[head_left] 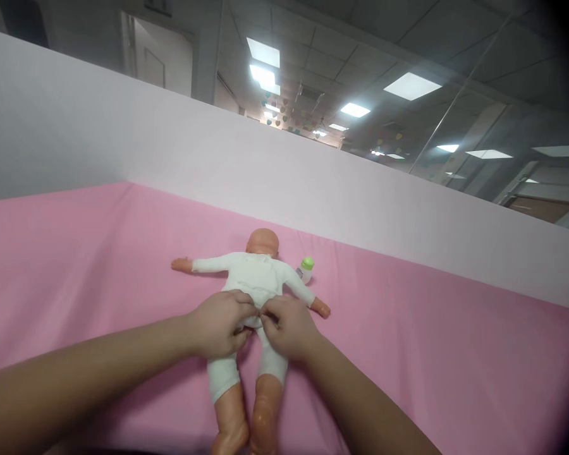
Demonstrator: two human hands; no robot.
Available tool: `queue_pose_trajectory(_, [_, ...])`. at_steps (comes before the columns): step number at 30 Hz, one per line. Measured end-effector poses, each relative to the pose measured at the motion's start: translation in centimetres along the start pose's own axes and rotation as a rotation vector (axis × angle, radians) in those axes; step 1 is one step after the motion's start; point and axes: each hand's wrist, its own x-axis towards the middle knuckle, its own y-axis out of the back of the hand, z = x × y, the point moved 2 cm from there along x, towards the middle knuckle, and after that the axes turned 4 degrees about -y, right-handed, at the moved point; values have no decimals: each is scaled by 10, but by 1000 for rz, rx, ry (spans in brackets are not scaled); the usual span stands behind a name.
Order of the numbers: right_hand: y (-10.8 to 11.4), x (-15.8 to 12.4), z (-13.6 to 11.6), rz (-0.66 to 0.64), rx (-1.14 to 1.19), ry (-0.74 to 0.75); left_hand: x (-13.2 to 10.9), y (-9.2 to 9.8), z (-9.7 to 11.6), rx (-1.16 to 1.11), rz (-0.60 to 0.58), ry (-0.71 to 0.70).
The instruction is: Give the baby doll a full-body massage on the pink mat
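A baby doll (255, 277) with a white cloth body lies on a pink sheet (384, 328), its head away from me and its legs toward me. Its arms are spread to both sides. My left hand (224, 321) rests at the doll's hip, fingers curled on the white cloth near the crotch. Close beside it, my right hand (290, 327) pinches at the same cloth, its thumb and fingers drawn together. The fingertips of both hands nearly meet over the cloth between the legs.
Beside the doll's arm on the right lies a small clear bottle (306, 270) with a green cap. A low white wall (284, 177) runs behind the pink sheet. Beyond it are glass panes, a door and ceiling lights.
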Motion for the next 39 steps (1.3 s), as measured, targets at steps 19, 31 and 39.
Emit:
queue_pose_trajectory(19, [14, -11, -9, 138, 145, 48, -4, 0, -1, 50, 218, -73])
queue_pose_trajectory(31, [4, 0, -5, 49, 105, -24, 3, -9, -11, 11, 149, 47])
queue_pose_trajectory(39, [2, -5, -5, 312, 92, 68, 0, -3, -6, 100, 340, -68])
